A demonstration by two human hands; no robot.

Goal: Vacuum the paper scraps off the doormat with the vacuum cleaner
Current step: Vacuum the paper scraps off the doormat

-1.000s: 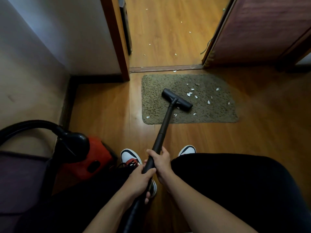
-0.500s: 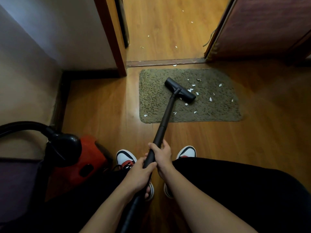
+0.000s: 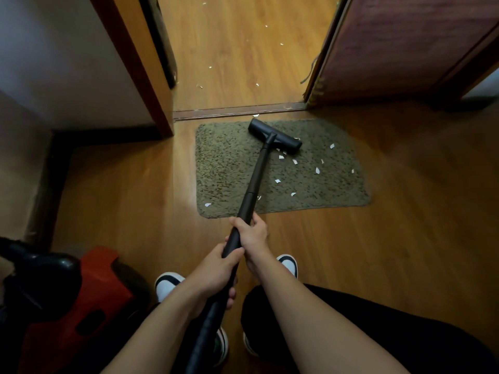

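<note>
Two hands on the wand (image 3: 256,176), both wrapped closed around it: right hand (image 3: 253,236) higher up the tube toward the head, left hand (image 3: 216,271) just behind it, near where the ribbed hose starts. Both forearms stretched forward, wand angled down and away from the body.

Floor head (image 3: 274,136) sits flat on the doormat (image 3: 224,163) near its far edge, skewed so its left end points at the door threshold (image 3: 237,110).

Handling, my read: wand is rigid and looks light, so the two-hand grip mid-tube is fine for push/pull strokes. Mat is shaggy pile, likely drags on the head and may bunch or slide on the smooth wood floor (image 3: 135,198). Paper scraps (image 3: 294,161) are near weightless and may snag in the pile.

Scraps remain right of and behind the head, one near the mat's front-left corner. Red canister (image 3: 89,287) sits at the person's left.
</note>
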